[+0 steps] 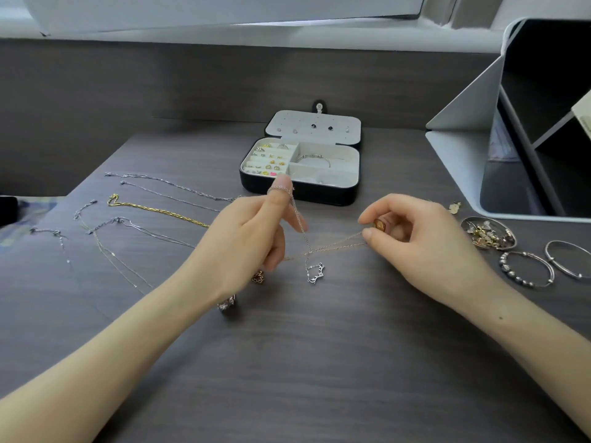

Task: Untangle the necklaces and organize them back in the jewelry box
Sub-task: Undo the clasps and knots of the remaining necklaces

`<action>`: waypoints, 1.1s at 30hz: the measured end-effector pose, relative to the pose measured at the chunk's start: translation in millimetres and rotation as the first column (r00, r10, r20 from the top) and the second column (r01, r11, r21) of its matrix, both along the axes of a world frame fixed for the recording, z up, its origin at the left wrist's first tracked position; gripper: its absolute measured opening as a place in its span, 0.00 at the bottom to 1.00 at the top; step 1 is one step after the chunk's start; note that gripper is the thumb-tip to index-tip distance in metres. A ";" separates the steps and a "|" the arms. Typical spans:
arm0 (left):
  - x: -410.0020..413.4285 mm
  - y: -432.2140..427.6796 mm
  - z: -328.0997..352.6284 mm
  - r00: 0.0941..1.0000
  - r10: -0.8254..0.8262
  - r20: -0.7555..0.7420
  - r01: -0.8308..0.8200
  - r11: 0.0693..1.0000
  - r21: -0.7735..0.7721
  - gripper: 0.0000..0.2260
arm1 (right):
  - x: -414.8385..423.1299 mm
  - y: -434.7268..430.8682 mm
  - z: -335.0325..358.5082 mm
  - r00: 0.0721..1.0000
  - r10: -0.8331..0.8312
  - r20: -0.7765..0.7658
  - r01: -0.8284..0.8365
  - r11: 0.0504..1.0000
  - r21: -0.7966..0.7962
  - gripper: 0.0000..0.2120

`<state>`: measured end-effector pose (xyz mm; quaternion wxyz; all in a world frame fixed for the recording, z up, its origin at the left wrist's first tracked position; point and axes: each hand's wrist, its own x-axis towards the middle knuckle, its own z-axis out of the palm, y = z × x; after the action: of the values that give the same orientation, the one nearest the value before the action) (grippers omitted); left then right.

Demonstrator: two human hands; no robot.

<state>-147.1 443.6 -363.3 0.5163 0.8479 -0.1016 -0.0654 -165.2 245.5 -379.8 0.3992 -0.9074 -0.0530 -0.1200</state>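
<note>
The tangled necklaces (309,252) hang between the hands, the silver chain (300,225) with its antler pendant (315,273) looped over the left hand's (246,238) raised finger, whose lower fingers curl on the gold chain (335,247), its oval pendant (379,223) pinched by the right hand (415,241), with the open jewelry box (300,193) at twelve o'clock.

The dark wood-grain table (319,362) supports all items. A white desk organizer (463,155) with dark compartments stands at the far right. In front of it lie a small round dish (488,219) of charms, a beaded bracelet (508,271) and a silver bangle (550,261).
</note>
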 end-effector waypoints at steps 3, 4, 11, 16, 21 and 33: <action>3.0 1.0 -1.2 0.999 0.034 -0.043 -0.032 0.999 0.038 0.30 | 4.9 3.4 -4.6 1.000 -0.006 0.015 0.008 0.994 -0.108 0.07; 4.3 1.0 -1.7 0.997 0.048 -0.057 -0.045 0.998 0.048 0.30 | 6.8 5.0 -5.9 1.000 -0.001 0.018 0.003 0.991 -0.137 0.07; 12.3 3.6 -6.7 0.980 0.160 -0.117 -0.155 0.987 0.052 0.29 | 25.5 18.1 -5.7 0.995 0.050 0.086 -0.019 0.941 -0.337 0.08; 16.2 6.8 -8.1 0.977 0.166 -0.134 -0.157 0.985 0.078 0.26 | 22.1 30.0 -8.3 0.961 0.069 0.267 0.062 0.888 -0.455 0.05; 18.4 6.9 -8.7 0.976 0.157 -0.150 -0.145 0.985 0.091 0.25 | 0.4 38.1 -7.0 0.954 0.296 0.040 -0.250 0.866 -0.433 0.16; 25.9 1.0 6.8 0.982 -0.097 -0.159 0.139 0.949 0.281 0.11 | -26.7 4.3 -1.9 0.919 0.361 -0.158 -0.394 0.846 -0.360 0.12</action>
<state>-121.1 444.6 -356.5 0.3869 0.9001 -0.1042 -0.1713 -191.8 249.8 -381.7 0.2310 -0.9438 -0.2362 0.0119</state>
